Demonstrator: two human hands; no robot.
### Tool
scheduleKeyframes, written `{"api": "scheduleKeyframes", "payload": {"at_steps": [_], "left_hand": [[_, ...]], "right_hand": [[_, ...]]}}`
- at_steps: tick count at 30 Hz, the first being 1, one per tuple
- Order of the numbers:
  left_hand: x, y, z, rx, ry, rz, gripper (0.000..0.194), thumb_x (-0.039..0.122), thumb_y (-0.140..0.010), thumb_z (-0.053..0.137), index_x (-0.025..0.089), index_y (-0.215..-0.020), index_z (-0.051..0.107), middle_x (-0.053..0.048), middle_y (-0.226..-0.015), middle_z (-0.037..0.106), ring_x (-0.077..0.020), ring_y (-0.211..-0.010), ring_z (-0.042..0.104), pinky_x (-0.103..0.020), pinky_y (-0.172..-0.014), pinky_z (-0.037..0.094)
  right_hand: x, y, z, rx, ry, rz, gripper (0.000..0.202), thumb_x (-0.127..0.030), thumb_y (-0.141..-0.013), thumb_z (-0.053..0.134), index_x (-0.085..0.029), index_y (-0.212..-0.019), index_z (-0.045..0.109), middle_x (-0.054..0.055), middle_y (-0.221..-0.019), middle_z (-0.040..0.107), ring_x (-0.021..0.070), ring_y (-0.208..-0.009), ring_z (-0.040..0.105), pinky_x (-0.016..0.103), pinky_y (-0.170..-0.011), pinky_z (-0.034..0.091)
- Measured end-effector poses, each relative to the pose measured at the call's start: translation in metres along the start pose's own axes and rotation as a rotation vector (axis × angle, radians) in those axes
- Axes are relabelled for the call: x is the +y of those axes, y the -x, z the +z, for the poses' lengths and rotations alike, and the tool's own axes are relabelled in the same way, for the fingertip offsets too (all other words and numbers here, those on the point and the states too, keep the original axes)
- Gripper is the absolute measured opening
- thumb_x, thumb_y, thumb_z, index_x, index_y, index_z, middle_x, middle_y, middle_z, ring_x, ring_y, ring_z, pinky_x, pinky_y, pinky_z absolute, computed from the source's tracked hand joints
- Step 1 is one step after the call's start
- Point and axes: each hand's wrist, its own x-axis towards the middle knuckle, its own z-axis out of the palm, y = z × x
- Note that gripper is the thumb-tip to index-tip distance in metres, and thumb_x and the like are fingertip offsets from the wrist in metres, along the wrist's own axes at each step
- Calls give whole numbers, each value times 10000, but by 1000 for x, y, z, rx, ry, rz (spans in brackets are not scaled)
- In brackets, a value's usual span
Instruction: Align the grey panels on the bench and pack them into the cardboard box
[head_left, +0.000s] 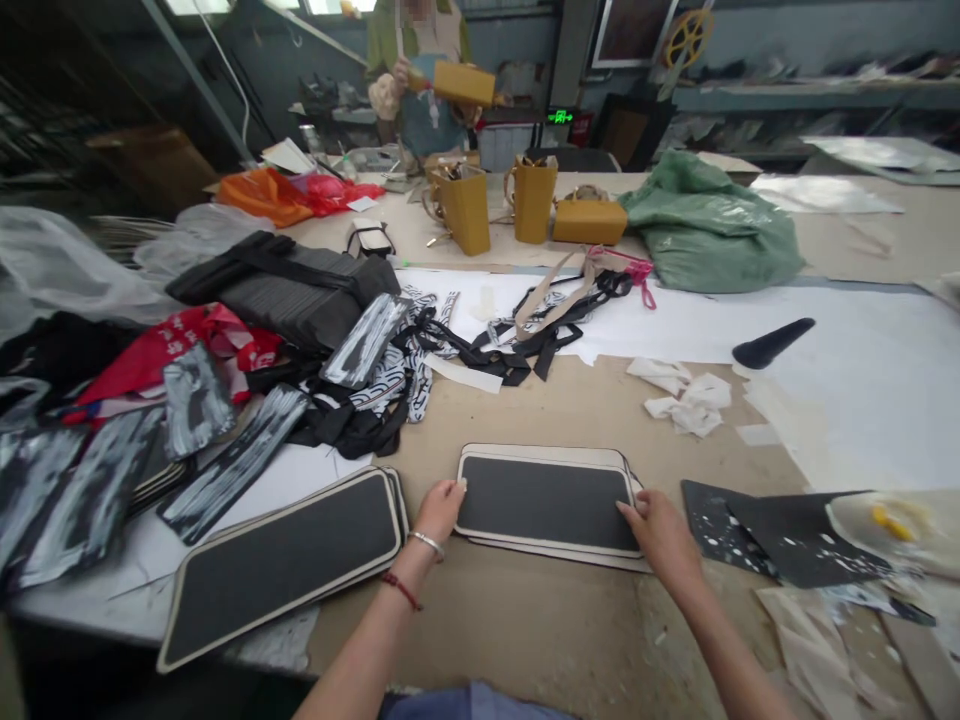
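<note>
A small stack of rounded rectangular panels [546,500], dark grey with cream borders, lies flat on the worktable in front of me. My left hand [439,508] grips its left end, and a bracelet and a red cord sit on that wrist. My right hand [660,530] holds the stack's right end, fingers curled on the edge. A second, larger stack of the same panels [281,565] lies tilted to the left of my left hand.
Black-and-white straps [450,345], black fabric and red bags pile up at left. Crumpled paper [686,395], a black curved piece [772,343] and paint-spattered dark sheets [780,540] lie at right. Mustard bags [525,205], a green sack [709,230] and a person [420,80] are across the table.
</note>
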Motion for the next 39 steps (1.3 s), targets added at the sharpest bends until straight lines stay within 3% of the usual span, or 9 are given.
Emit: {"api": "scheduleKeyframes", "payload": {"at_steps": [5, 9, 18, 24, 33, 39], "left_hand": [[13, -17, 0, -57, 107, -36, 274, 413, -590, 625, 152, -594, 541, -11, -572, 588, -144, -571, 538, -264, -565, 437], [24, -27, 10, -66, 121, -57, 263, 401, -648, 596, 145, -687, 553, -15, -596, 605, -144, -560, 560, -269, -554, 452], [42, -37, 25, 135, -305, -16, 138, 216, -797, 457, 159, -690, 523, -74, -728, 602, -183, -731, 557, -268, -637, 376], [49, -27, 30, 151, -519, -5, 156, 222, -860, 377, 162, -833, 518, -111, -822, 615, -206, -772, 571, -270, -630, 346], [49, -26, 33, 166, -664, 37, 193, 240, -881, 346, 169, -842, 521, -74, -719, 603, -184, -640, 552, -260, -538, 261], [44, -27, 32, 189, -632, 78, 196, 237, -869, 365, 173, -794, 534, -37, -620, 554, -166, -566, 507, -258, -520, 235]], "right_hand": [[-1, -6, -3, -62, 8, 15, 332, -385, -781, 518, -140, -1004, 512, 116, -934, 614, 243, -879, 578, 309, -704, 406], [0, -9, 0, -51, 20, -33, 308, -373, -775, 515, -139, -975, 510, 121, -919, 607, 235, -853, 579, 308, -705, 409], [5, -15, 4, -56, -4, -85, 290, -387, -762, 486, -155, -936, 482, 108, -909, 591, 229, -808, 573, 315, -675, 414], [4, -14, 1, -58, -49, -99, 286, -404, -752, 435, -167, -911, 451, 112, -888, 572, 246, -812, 568, 327, -669, 415], [4, -15, 2, -105, -83, -62, 304, -429, -750, 401, -173, -912, 422, 117, -877, 555, 266, -842, 555, 352, -731, 414], [3, -15, 0, -105, -92, -82, 298, -416, -740, 401, -168, -906, 419, 125, -866, 553, 271, -839, 550, 363, -747, 413]]}}
